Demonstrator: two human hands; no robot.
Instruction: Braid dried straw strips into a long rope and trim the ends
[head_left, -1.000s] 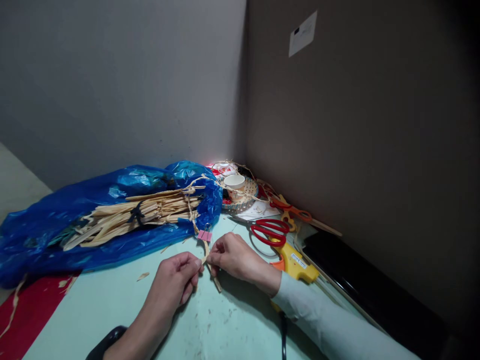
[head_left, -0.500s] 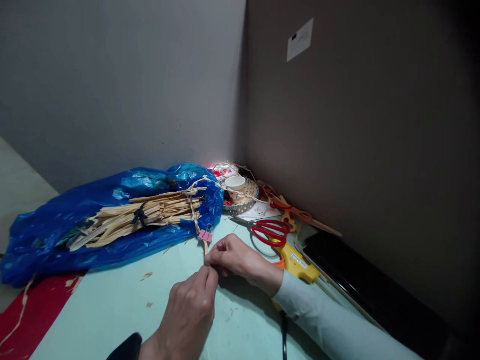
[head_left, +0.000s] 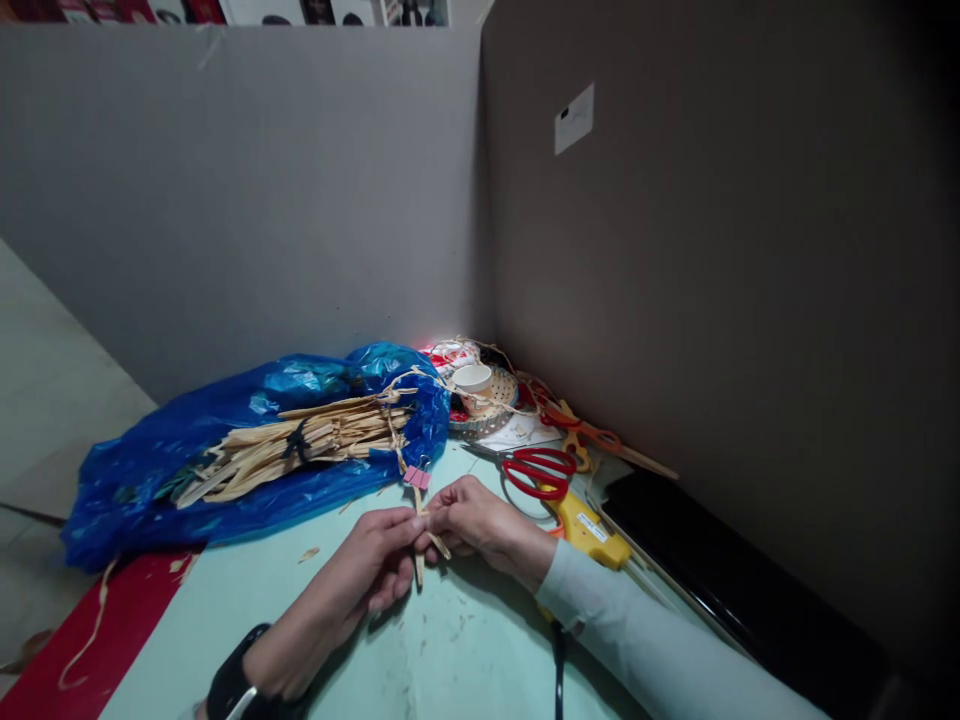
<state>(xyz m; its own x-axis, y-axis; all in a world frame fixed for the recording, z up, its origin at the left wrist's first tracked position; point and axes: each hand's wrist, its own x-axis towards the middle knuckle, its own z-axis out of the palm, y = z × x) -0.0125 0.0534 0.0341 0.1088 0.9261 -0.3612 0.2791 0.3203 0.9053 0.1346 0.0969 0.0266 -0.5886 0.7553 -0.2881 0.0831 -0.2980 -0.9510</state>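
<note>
A pale dried-husk strand point(head_left: 419, 566) hangs below a pink binder clip point(head_left: 417, 478), its two loose ends spreading apart under my fingers. My left hand point(head_left: 379, 560) pinches the strand from the left, thumb and forefinger pressed together. From the right, my right hand point(head_left: 476, 525) pinches it at nearly the same spot, and the fingertips of both hands almost touch. Beyond the clip, a twisted length of the same material runs up toward a bundle of dried husk strips point(head_left: 322, 440) tied with a dark band on a blue plastic bag point(head_left: 255, 380).
Red-handled scissors point(head_left: 536, 472) and a yellow glue gun point(head_left: 589, 530) lie right of my hands. A paper cup point(head_left: 472, 380) stands in a woven basket point(head_left: 480, 425) near the corner. Orange scissors point(head_left: 592, 430) and a long black object point(head_left: 720, 560) line the right wall.
My left hand has turned and shifted upward, its fingers now showing from the side. Two loose strand ends have come into view below the fingers. The camera view has tilted up slightly.
</note>
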